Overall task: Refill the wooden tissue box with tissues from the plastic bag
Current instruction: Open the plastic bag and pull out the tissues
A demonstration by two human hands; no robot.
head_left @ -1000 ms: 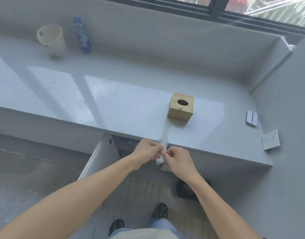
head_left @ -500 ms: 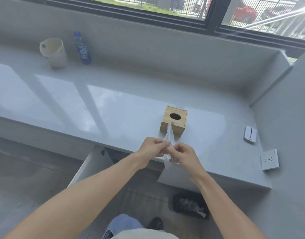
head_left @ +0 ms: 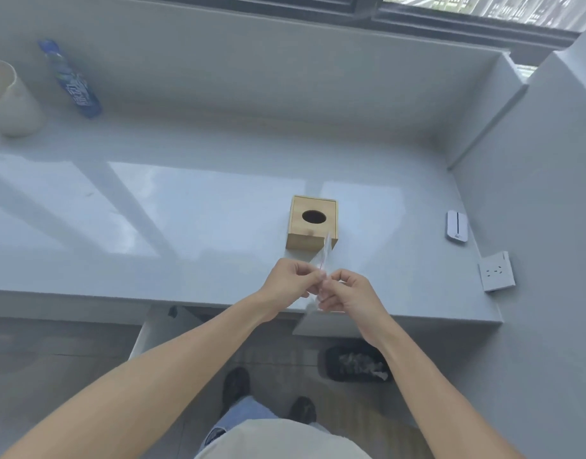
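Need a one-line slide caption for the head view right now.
Both hands, left hand and right hand, pinch a clear plastic bag above the counter edge, just in front of the closed wooden tissue box.

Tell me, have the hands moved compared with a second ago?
Yes. The left hand and right hand pinching the plastic bag were in front of the counter edge; now they are over it, nearer the wooden tissue box.
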